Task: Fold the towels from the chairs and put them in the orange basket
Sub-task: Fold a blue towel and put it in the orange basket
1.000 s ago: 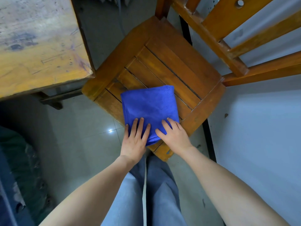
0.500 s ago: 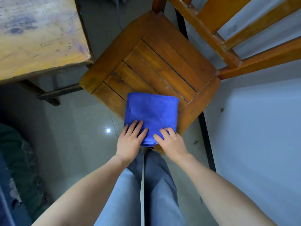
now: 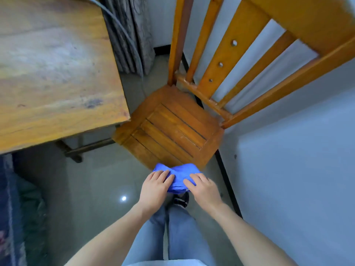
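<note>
Now the left hand (image 3: 153, 186) and right hand (image 3: 203, 189) grip the folded blue cloth towel (image 3: 179, 174), apparently off the slatted wooden chair (image 3: 172, 131).

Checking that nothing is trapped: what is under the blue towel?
Under the blue towel, held by the left hand and right hand, a dark shoe and grey floor show. It hides whether its far edge touches the chair seat.

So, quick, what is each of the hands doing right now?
Left hand: grips the folded blue towel.
Right hand: grips the same towel.
</note>
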{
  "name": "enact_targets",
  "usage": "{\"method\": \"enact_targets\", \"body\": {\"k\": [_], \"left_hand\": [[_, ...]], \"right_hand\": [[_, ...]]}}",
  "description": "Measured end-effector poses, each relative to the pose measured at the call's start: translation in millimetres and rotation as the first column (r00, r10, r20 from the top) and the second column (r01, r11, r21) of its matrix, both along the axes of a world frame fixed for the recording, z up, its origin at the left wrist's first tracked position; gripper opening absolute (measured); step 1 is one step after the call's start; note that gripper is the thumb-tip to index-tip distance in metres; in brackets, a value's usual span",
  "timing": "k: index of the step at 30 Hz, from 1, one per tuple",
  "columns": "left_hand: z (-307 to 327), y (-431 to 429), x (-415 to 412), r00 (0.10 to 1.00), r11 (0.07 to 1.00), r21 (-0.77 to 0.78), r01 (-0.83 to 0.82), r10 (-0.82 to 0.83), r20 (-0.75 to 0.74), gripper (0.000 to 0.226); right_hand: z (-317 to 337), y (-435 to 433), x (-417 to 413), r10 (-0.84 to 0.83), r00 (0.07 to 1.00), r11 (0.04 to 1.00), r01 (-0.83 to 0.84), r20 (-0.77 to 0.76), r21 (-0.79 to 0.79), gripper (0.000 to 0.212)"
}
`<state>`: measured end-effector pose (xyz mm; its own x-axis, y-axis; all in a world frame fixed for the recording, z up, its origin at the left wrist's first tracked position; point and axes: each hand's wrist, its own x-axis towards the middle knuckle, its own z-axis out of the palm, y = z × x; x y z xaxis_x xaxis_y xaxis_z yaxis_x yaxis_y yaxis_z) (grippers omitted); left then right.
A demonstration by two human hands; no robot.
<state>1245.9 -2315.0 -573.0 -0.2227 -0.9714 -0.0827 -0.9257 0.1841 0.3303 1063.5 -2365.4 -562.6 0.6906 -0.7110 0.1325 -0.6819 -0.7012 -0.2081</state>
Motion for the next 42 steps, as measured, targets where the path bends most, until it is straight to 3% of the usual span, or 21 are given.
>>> {"method": "enact_targets", "body": {"k": [7,10,14,21,27,31,34,37,39,42], "left_hand": [[110,-57,3,0.996,0.978,-0.194,0.077,-0.065,0.064,0.033],[163,-90,10,0.992,0.968,-0.243,0.071,-0.043,0.121,0.049],[231,-132,24,0.991,0.942,-0.333,0.043,0.001,0.131,0.057],[328,-187,51,0.982,0.806,-0.574,0.142,-0.043,0.183,0.060],[374,-208,69,0.985,0.691,-0.707,0.147,-0.039,0.167,0.058],[383,-209,83,0.994,0.629,-0.771,0.097,-0.024,0.105,0.072],[388,-205,95,0.993,0.601,-0.795,0.084,0.020,0.120,0.073],[390,-195,106,0.984,0.572,-0.818,0.067,0.095,0.148,0.072],[389,-184,115,0.974,0.567,-0.823,0.040,0.162,0.160,0.074],[382,-160,126,0.949,0.570,-0.820,-0.050,0.282,0.138,0.077]], "right_hand": [[108,-54,-5,0.016,0.999,0.983,-0.008,0.044,-0.186,0.016],[158,-87,-1,0.042,0.998,0.953,-0.028,0.038,-0.300,0.014],[234,-128,12,0.043,0.999,0.874,-0.031,0.014,-0.484,0.017],[329,-174,28,0.058,0.997,0.708,-0.010,0.045,-0.707,0.024],[383,-191,45,0.084,0.996,0.547,-0.042,0.005,-0.836,0.026],[405,-200,60,0.159,0.987,0.462,-0.105,-0.034,-0.881,0.007],[409,-212,70,0.237,0.969,0.412,-0.165,-0.069,-0.896,0.027],[412,-217,87,0.324,0.945,0.401,-0.188,-0.053,-0.897,0.008],[411,-220,99,0.389,0.920,0.375,-0.212,-0.055,-0.902,0.008],[408,-219,119,0.507,0.857,0.344,-0.302,-0.095,-0.889,0.027]]}}
